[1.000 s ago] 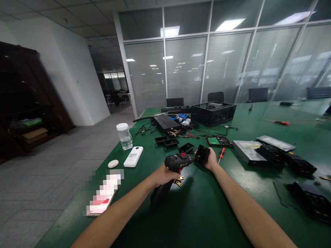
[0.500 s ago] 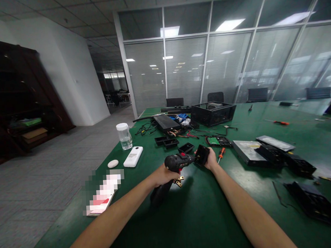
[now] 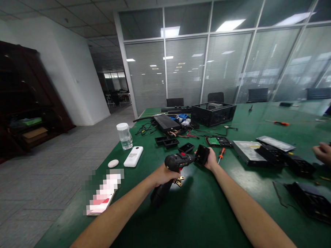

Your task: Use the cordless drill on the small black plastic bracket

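Observation:
My left hand point(image 3: 165, 176) is wrapped round the grip of a black cordless drill point(image 3: 176, 162), whose chuck points to the right. Brass-coloured metal pieces point(image 3: 179, 181) show just under that hand's fingers; whether the hand holds them too, I cannot tell. My right hand point(image 3: 211, 159) grips a small black box-shaped part point(image 3: 202, 155), tilted up with its hollow side partly showing. The drill's tip meets or nearly meets this part's left side. Just behind the drill lies a similar black tray-like part point(image 3: 186, 148). An orange-handled screwdriver point(image 3: 222, 153) rests beside my right hand.
Two more black trays point(image 3: 170, 143), a green circuit board point(image 3: 214, 141) and a black open case point(image 3: 213, 114) stand further back. On the left are a water bottle point(image 3: 124, 136) and white device point(image 3: 133, 157). A metal drive point(image 3: 247, 151) lies right, near another person's hand point(image 3: 327, 155).
Another person's hand has come in at the right edge with a dark thing by it. My own hands, the drill and the black part look nearly unmoved.

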The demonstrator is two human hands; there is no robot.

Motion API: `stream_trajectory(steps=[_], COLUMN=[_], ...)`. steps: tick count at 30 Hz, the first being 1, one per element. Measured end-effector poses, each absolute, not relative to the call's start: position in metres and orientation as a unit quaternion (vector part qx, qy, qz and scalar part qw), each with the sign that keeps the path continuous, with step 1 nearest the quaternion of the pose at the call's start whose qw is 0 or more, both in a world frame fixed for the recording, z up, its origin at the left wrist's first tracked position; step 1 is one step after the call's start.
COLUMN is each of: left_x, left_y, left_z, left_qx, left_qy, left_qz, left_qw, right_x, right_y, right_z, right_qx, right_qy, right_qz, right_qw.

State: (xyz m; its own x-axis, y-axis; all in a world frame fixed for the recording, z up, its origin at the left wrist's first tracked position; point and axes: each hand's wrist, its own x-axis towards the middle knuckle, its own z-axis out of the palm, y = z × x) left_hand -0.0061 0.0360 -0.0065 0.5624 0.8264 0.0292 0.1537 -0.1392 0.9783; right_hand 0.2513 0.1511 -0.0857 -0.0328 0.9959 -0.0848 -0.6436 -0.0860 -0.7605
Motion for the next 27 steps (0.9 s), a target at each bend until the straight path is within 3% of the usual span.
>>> stream_trajectory(steps=[27], left_x=[-0.0055], left_y=[0.0332], left_z=[-0.0049], left_qx=[0.716], left_qy=[0.378], left_qz=[0.308], left_qw=[0.5], right_x=[0.2515], right_y=[0.1494], right_z=[-0.083], right_qx=[-0.317], right_qy=[-0.269], right_qz=[0.672], right_qw=[0.612])
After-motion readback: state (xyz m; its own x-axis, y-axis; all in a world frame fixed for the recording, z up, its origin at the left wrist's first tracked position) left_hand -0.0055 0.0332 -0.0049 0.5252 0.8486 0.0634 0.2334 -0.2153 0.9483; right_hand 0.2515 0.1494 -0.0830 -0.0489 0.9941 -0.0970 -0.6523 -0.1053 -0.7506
